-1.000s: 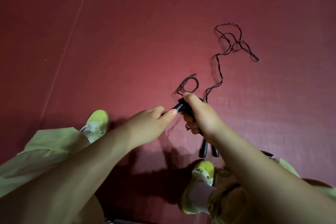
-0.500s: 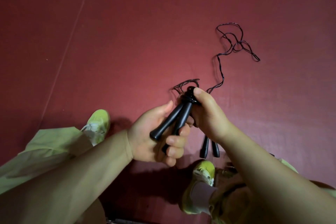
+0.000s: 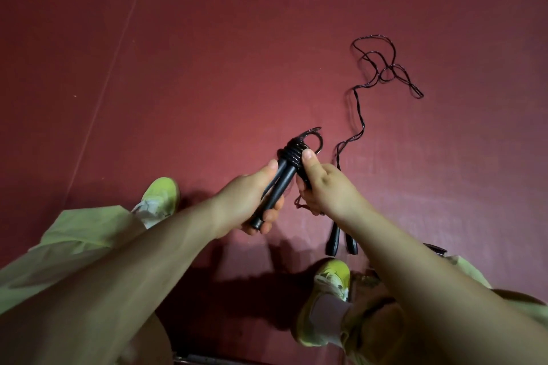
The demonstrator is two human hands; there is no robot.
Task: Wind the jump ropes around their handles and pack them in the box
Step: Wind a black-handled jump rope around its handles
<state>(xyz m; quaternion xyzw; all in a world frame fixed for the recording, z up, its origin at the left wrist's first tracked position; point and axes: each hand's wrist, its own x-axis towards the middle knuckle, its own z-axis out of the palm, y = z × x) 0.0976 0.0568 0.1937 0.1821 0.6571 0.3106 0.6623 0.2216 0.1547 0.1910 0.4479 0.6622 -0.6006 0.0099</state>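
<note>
— While you look down past the yellow-green trainers (image 3: 327, 299), what sits nearest on the dark red floor mat (image 3: 207, 53)?

— A second pair of black plastic handles (image 3: 341, 241), lying side by side just beyond the right shoe, untouched, their thin dark cord (image 3: 360, 115) trailing to a loose tangle toward the mat's far right.

— And above them?

— Both hands share the first pair of slim black handles (image 3: 278, 184). Its long axis tilts up and away, butt ends toward the left hand (image 3: 252, 201), which is curled round the lower shafts. The right hand (image 3: 323, 187) pinches the coiled black rope (image 3: 295, 152) at the far end, thumb pressed on the turns. A short loop juts past.

— So which hand moves next?

— The right, probably; it's nearer the loose loop. No box shows.
</note>
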